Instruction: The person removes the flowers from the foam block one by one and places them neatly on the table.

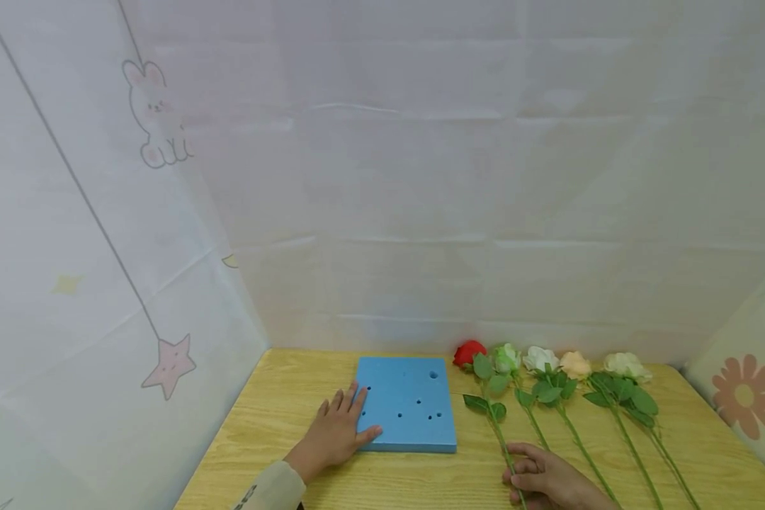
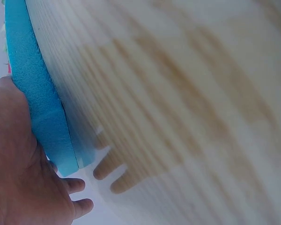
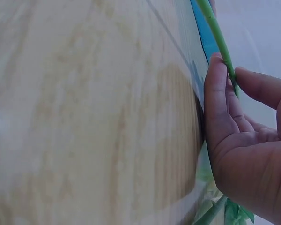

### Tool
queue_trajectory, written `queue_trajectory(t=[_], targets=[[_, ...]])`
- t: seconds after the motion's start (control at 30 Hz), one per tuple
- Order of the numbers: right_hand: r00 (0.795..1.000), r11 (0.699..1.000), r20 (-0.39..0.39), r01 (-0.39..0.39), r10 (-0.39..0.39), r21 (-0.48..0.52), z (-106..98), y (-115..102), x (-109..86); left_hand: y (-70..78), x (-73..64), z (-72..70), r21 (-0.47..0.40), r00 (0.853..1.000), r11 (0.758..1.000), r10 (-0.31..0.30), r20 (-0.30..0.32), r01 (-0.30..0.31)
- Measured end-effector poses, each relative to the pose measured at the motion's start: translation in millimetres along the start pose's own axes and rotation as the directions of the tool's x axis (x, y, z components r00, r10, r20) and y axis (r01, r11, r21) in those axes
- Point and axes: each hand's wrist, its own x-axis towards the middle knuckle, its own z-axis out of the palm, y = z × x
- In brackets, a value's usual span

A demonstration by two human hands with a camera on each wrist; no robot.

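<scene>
A blue foam board [image 1: 403, 387] dotted with several small holes lies flat on the wooden table. Across its left edge rests my left hand [image 1: 336, 430], fingers spread and thumb near the front. The left wrist view has the hand against the board's thick blue side [image 2: 37, 89]. To the right of the board is a red artificial rose [image 1: 469, 353] with green leaves. My right hand [image 1: 542, 476] pinches its stem low down. Seen from the right wrist, the green stem [image 3: 215, 30] passes between the thumb and fingers.
Further right lie several more artificial roses: a greenish one [image 1: 507, 358], a white one [image 1: 540, 358], a peach one [image 1: 576, 364] and a cream one [image 1: 627, 365]. Their stems point toward the front. Printed cloth [image 1: 382, 212] hangs behind the yellowish wooden table [image 1: 280, 397].
</scene>
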Motion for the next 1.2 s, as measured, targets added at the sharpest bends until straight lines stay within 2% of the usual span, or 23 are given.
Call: queue_trajectory(t=[0.37,0.6,0.87,1.2], targets=[[1.0,1.0,-0.009,-0.009,0.009,0.009,-1.1,-3.6,-5.3,2.4,-1.8,-1.8,-0.006,1.0,1.0,-0.001,-0.001,0.001],[0.991,0.987,-0.131,-0.037,0.016,-0.158,-1.8,-6.8,-7.2,2.4,-1.6,-1.9,-0.007,1.0,1.0,0.0,-0.002,0.0],[0.998,0.986,-0.063,0.012,-0.023,-0.166,-0.9,-11.0,-8.4,3.5,-1.4,-1.6,-0.011,1.0,1.0,0.002,-0.008,-0.002],[0.988,0.952,-0.156,-0.029,-0.02,-0.306,0.4,-13.3,-13.0,2.7,-2.1,-2.6,0.002,1.0,1.0,0.006,-0.009,-0.006]])
